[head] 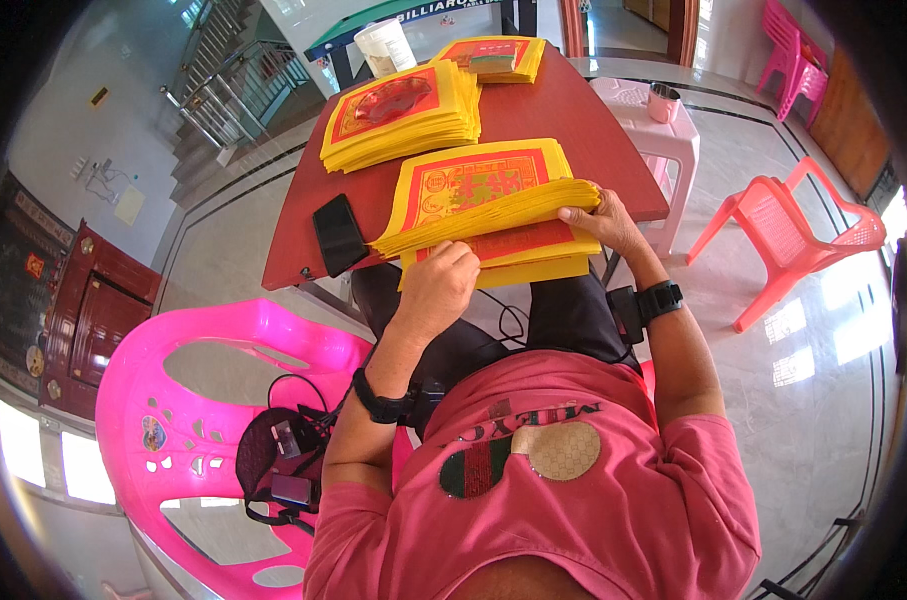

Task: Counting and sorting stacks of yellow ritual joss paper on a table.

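Observation:
Before me, at the near edge of a dark red table (532, 112), lies a stack of yellow paper sheets (491, 176) printed in red and green. A thick bundle of the sheets is lifted and bent back along its near side. My right hand (607, 221) grips the right end of this bundle, thumb on the near side. My left hand (442, 281) is curled at the near left part of the stack, below the raised edge; its fingertips touch the paper, and whether they pinch a sheet cannot be told.
A black smartphone (339, 234) lies left of the stack. Farther back are a thick paper pile (401, 112) with a red translucent dish (393, 99), another pile (528, 66) and a white tub (386, 49). A pink plastic chair (134, 390) stands left, a pink stool (682, 135) right.

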The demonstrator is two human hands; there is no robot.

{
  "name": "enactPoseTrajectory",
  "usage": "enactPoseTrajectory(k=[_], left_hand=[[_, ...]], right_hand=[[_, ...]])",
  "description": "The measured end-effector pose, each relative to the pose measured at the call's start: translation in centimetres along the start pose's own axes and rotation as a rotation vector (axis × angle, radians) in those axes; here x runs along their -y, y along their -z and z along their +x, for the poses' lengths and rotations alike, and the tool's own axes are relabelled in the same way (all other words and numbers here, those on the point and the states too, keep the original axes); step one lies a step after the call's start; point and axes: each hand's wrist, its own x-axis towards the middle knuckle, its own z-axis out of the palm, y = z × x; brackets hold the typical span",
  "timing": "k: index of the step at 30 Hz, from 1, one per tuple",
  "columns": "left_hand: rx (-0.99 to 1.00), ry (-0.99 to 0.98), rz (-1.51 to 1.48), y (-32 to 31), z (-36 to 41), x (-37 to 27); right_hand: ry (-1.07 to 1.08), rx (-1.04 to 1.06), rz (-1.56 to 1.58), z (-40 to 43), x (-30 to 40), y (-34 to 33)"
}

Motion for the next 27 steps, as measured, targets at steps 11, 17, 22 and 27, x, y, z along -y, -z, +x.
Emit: enactPoseTrajectory(k=[11,17,22,27], left_hand=[[0.003,0.103,-0.144,0.4,0.1,-0.1],[-0.021,0.151,-0.199,0.6,0.2,-0.3],[-0.064,0.203,-0.221,0.5,0.4,-0.7],[-0.132,0.218,-0.192,0.3,0.4,-0.8]], right_hand=[[0.003,0.000,-0.014,-0.1,0.4,-0.1],[0.006,0.002,-0.022,-0.3,0.8,-0.1],[-0.015,0.015,-0.036,0.0,0.1,0.1],[-0.008,0.025,-0.020,-0.2,0.6,0.0]])
